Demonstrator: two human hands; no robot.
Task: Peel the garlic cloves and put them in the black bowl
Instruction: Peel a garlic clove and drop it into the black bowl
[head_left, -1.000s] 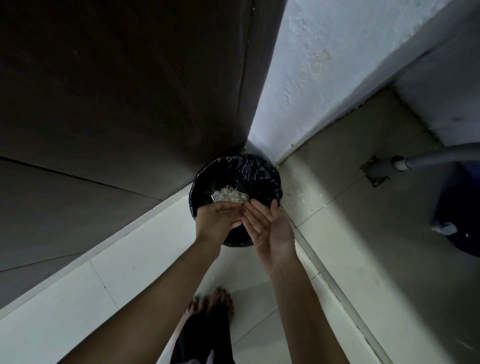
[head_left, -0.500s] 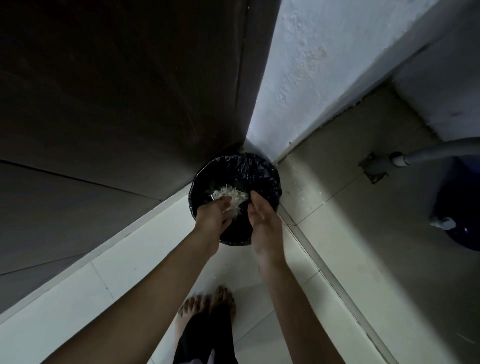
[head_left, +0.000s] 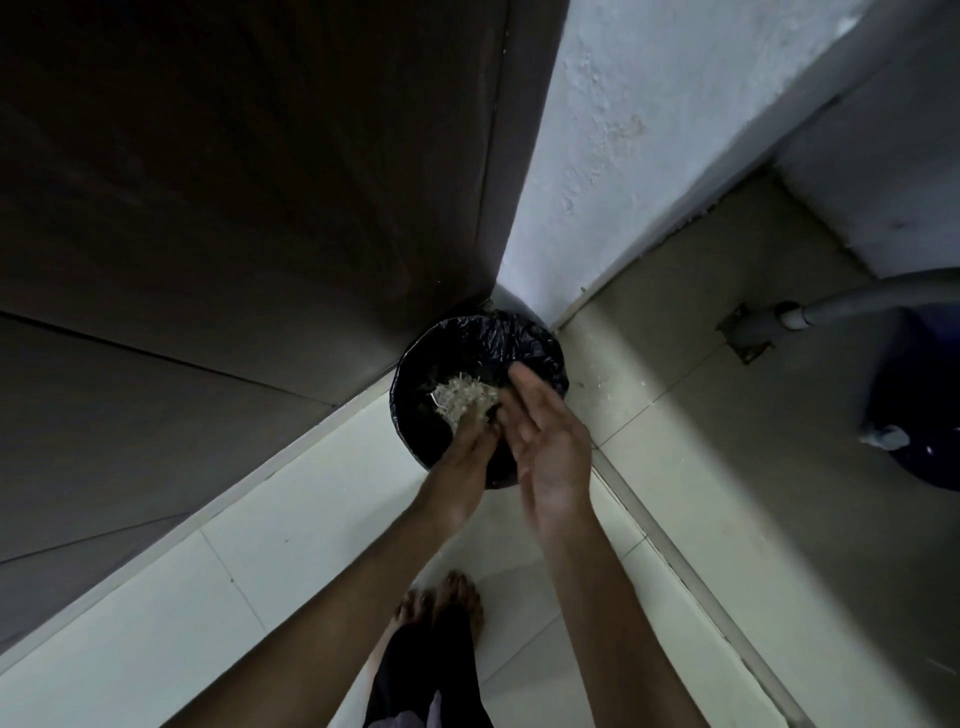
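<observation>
The fingers (head_left: 469, 425) of the left hand (head_left: 464, 454) are now pushed down among the pale garlic skins (head_left: 462, 397), further into the bin than a second ago, when that hand was at the near rim. They are buried in the heap, so I cannot tell whether they grip anything. A small bright edge shows at the left of the pile, too small to identify. The skins lie left of centre inside the bin (head_left: 498, 338), a round container lined with crinkled black plastic that stands on the floor (head_left: 260, 545) in the corner at mid-frame. Just right of the left hand, the right hand (head_left: 548, 447) has come up from its earlier edge-on sweep. Its fingers (head_left: 524, 387) are now straight and released, holding nothing, with the palm turned toward the pile and the tips over the far side of the liner. To me this looks like the last scraps of peel being brushed off, which would mean the peeling itself is probably over and this is clean-up. Neither the cloves nor the black bowl shows anywhere in the frame, so whether the cloves have reached the bowl cannot be checked here. Toward the right edge, well apart from the hands, a grey hose (head_left: 857, 301) runs across the floor toward a dark blue tub (head_left: 930, 415).
</observation>
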